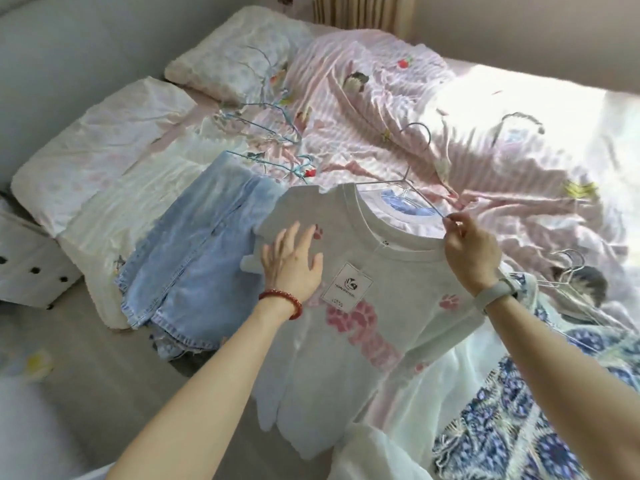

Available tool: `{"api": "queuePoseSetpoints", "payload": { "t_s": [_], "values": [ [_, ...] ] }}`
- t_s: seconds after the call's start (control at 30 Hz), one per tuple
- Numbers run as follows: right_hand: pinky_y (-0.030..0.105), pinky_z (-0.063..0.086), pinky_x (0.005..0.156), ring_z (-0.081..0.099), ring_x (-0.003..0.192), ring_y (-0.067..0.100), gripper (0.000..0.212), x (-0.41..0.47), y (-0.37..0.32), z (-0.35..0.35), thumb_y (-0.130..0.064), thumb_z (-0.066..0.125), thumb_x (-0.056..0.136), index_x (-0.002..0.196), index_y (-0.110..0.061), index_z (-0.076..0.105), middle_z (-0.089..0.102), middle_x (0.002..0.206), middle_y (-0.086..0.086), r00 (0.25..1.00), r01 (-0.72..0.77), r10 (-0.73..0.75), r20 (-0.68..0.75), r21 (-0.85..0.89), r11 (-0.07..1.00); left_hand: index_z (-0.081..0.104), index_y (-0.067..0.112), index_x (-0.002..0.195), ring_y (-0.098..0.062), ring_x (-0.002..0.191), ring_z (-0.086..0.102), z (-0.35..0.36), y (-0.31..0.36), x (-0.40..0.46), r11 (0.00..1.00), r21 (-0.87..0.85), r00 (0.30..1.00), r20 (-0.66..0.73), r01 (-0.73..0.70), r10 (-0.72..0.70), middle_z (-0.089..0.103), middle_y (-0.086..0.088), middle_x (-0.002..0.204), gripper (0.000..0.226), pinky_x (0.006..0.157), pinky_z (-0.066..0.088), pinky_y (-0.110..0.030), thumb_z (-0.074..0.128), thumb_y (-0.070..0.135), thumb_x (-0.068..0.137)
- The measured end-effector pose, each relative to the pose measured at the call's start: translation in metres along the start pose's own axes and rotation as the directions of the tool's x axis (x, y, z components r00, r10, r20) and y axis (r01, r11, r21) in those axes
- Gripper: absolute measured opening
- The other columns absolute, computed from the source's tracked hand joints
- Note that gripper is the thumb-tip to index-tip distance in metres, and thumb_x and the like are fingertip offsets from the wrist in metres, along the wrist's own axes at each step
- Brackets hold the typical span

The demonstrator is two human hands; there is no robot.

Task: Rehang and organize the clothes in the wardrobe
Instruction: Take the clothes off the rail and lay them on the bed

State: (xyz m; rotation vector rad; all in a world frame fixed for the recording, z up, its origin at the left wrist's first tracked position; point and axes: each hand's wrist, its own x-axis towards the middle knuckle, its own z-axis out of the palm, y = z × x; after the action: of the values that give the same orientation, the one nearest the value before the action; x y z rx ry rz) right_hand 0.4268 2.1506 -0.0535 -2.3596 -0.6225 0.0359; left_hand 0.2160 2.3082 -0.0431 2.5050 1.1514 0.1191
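A white T-shirt (349,368) with pink paw prints and a square tag (347,286) lies at the bed's near edge. A wire hanger (408,178) sits partly inside its collar, hook pointing away from me. My left hand (292,263) rests flat with spread fingers on the shirt's left shoulder. My right hand (472,247) pinches the hanger's wire arm and the collar at the right shoulder. Light blue jeans (194,251) lie folded to the left of the shirt.
A pile of blue wire hangers (273,133) lies mid-bed on the pink striped quilt (381,109). More hangers (568,268) and a blue patterned garment (519,410) lie at right. Pillows (104,133) sit at left, a white drawer unit (27,268) beside the bed.
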Motion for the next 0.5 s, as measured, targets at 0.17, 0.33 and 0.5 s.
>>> {"api": "queuePoseSetpoints", "payload": {
  "t_s": [0.17, 0.33, 0.5],
  "values": [
    [0.037, 0.038, 0.077, 0.056, 0.103, 0.038, 0.026, 0.077, 0.032, 0.013, -0.025, 0.046, 0.094, 0.112, -0.012, 0.061, 0.064, 0.108, 0.021, 0.991, -0.130, 0.131, 0.019, -0.070, 0.989, 0.018, 0.029, 0.146, -0.021, 0.142, 0.007, 0.064, 0.015, 0.012, 0.995, 0.068, 0.959, 0.268, 0.075, -0.091, 0.010, -0.001, 0.155, 0.055, 0.114, 0.007, -0.047, 0.039, 0.032, 0.095],
    [0.039, 0.039, 0.085, 0.054, 0.108, 0.038, 0.028, 0.139, 0.052, 0.054, -0.030, 0.041, 0.095, 0.113, -0.017, 0.059, 0.063, 0.112, 0.020, 0.985, -0.149, 0.162, 0.051, -0.208, 0.967, 0.005, 0.032, 0.147, -0.024, 0.143, -0.002, 0.108, 0.003, 0.021, 0.978, 0.177, 0.876, 0.449, 0.106, -0.176, -0.001, -0.001, 0.156, 0.062, 0.114, 0.006, -0.050, 0.037, 0.029, 0.094],
    [0.044, 0.032, 0.098, 0.049, 0.112, 0.033, 0.032, 0.155, 0.091, 0.124, -0.024, 0.036, 0.089, 0.105, -0.014, 0.063, 0.061, 0.114, 0.017, 0.966, -0.107, 0.181, 0.183, -0.355, 0.929, -0.003, 0.035, 0.146, -0.026, 0.142, -0.010, 0.150, -0.026, 0.025, 0.943, 0.322, 0.782, 0.566, 0.080, -0.260, -0.010, 0.000, 0.156, 0.061, 0.113, 0.001, -0.052, 0.033, 0.034, 0.096]
  ]
}}
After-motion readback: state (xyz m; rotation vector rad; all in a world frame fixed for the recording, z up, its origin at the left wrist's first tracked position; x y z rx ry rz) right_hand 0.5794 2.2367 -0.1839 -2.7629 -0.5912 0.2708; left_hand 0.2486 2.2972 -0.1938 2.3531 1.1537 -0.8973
